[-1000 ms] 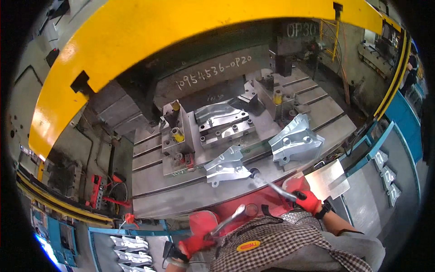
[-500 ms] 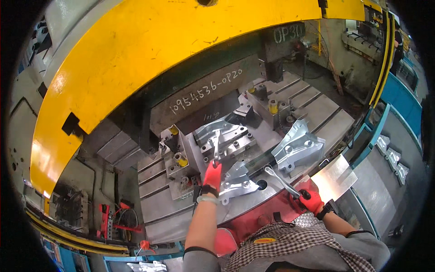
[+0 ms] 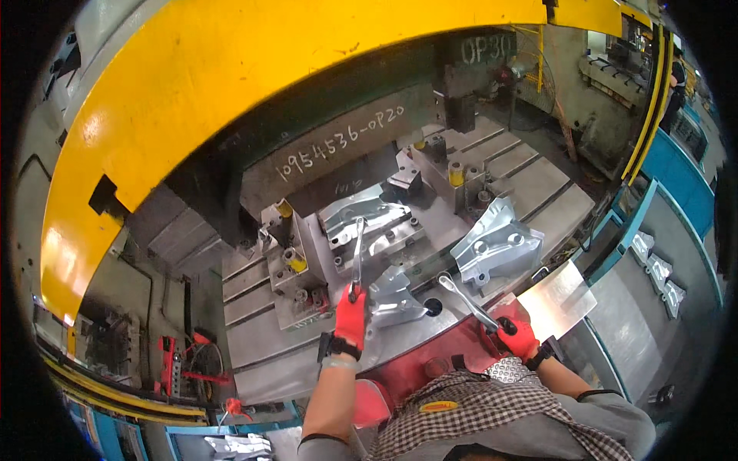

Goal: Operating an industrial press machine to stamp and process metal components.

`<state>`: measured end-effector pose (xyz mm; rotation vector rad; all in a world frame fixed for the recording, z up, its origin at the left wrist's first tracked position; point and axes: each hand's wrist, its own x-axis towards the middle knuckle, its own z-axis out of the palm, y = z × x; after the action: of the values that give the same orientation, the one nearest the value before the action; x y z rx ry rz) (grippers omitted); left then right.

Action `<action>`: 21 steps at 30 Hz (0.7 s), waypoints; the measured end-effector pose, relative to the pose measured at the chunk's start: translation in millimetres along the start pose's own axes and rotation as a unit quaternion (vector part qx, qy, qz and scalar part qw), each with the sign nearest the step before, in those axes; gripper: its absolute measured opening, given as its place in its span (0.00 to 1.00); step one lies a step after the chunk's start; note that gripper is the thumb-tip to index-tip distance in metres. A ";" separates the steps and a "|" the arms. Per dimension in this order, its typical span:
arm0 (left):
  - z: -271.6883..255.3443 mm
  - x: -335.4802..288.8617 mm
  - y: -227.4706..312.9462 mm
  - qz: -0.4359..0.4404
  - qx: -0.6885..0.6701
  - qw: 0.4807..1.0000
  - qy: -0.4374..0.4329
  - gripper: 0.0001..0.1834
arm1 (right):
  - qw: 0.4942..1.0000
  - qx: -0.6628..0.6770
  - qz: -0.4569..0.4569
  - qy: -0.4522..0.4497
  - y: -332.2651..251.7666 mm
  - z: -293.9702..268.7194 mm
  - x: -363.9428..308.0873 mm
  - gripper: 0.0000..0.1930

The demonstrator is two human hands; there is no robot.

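My left hand [image 3: 350,321] grips one tool [image 3: 357,252], my right hand [image 3: 518,336] another tool [image 3: 470,303]; the first should meet the mid-frame silver panel [image 3: 366,207] squarely.

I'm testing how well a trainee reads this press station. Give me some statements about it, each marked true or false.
1. The left hand holds a long metal left tool pointing away from the person. True.
2. The right hand is empty. False: it grips a similar right tool.
3. The apron is plain, without a pattern. False: it is checked.
4. Formed metal parts lie on the blue-framed tray at the far right. True.
5. The flat sheet lies to the left of the right hand. False: it lies to the right.
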<state>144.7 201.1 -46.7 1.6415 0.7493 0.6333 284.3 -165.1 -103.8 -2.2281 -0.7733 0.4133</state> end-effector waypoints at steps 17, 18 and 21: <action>-23.6 -219.1 -95.3 -0.147 0.111 0.983 -0.012 0.18 | 0.972 0.225 0.053 -0.049 13.2 -7.4 -6.2 0.13; -31.1 -217.3 -100.3 -0.117 0.179 0.975 -0.064 0.19 | 0.943 0.319 0.072 -0.059 12.1 -12.4 -11.1 0.13; -35.0 -219.1 -98.0 -0.089 0.128 0.975 -0.159 0.19 | 0.924 0.374 0.080 -0.015 6.1 -28.4 -22.1 0.17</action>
<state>-37.1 69.4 -138.5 1.8295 0.7516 0.1413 284.0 -197.8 -87.6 -1.5607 -0.3500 0.6912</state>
